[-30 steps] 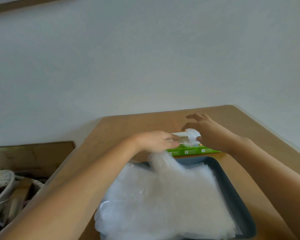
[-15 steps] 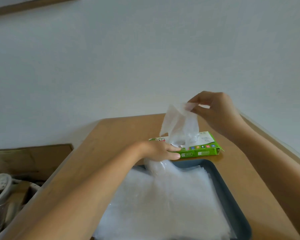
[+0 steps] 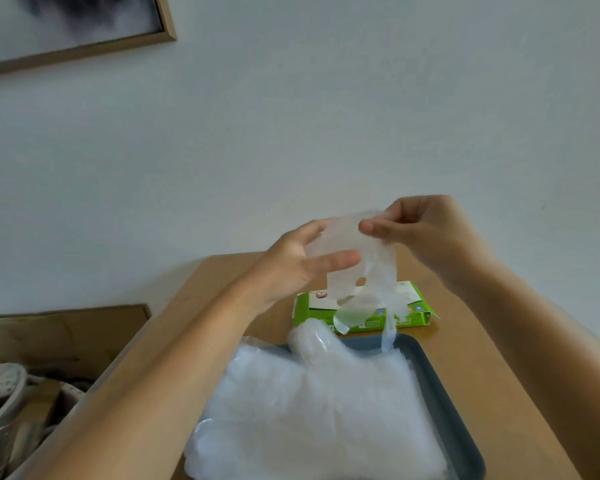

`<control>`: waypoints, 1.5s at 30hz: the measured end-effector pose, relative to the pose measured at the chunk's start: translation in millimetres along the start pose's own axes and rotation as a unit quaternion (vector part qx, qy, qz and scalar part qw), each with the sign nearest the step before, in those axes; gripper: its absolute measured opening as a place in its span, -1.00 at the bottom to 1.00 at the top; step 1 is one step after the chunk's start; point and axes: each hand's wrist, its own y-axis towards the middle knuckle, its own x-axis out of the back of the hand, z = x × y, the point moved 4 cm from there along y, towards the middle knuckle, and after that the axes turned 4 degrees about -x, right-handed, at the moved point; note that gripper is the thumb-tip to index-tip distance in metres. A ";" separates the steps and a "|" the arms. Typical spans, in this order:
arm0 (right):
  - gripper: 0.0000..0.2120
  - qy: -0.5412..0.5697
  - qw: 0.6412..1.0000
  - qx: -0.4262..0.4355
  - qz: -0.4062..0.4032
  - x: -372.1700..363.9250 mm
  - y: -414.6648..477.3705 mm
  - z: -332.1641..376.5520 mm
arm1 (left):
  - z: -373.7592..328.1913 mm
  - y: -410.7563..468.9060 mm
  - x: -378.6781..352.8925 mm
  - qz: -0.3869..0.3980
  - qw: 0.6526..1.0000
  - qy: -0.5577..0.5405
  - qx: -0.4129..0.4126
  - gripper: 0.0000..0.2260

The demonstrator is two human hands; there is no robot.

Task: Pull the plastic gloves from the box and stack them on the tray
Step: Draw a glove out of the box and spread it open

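Note:
A clear plastic glove (image 3: pixel 361 268) hangs in the air above the green glove box (image 3: pixel 407 315), which lies on the wooden table behind the tray. My right hand (image 3: pixel 420 230) pinches the glove's top edge. My left hand (image 3: pixel 298 265) grips the same glove on its left side, thumb in front and fingers behind. The glove's fingers dangle down past the box's front. Below, a dark grey tray (image 3: pixel 444 403) holds a thick stack of clear gloves (image 3: pixel 319 417) that spills over its left rim.
The wooden table (image 3: pixel 482 358) ends at a white wall just behind the box. Left of the table, lower down, sit a cardboard box (image 3: pixel 59 337) and a cluttered pile of items (image 3: pixel 11 403). A framed picture (image 3: pixel 73 26) hangs at upper left.
My right hand pulled the glove up and out of the box. My left hand left the box and rose to take hold of the glove.

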 end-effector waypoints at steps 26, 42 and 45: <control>-0.33 -0.021 0.982 -0.053 0.181 22.7 -49.6 36.3 | -87.4 -43.5 -1.7 -0.204 0.946 0.141 -0.207 -0.85; -0.88 -0.093 0.967 -0.074 0.227 0.5 -85.9 80.7 | -46.7 -98.7 28.7 0.133 0.989 0.027 0.065 -0.73; -0.86 -0.197 0.922 -0.100 0.317 -3.7 -98.3 75.6 | -33.1 -112.4 41.2 0.135 0.987 -0.020 0.086 -0.60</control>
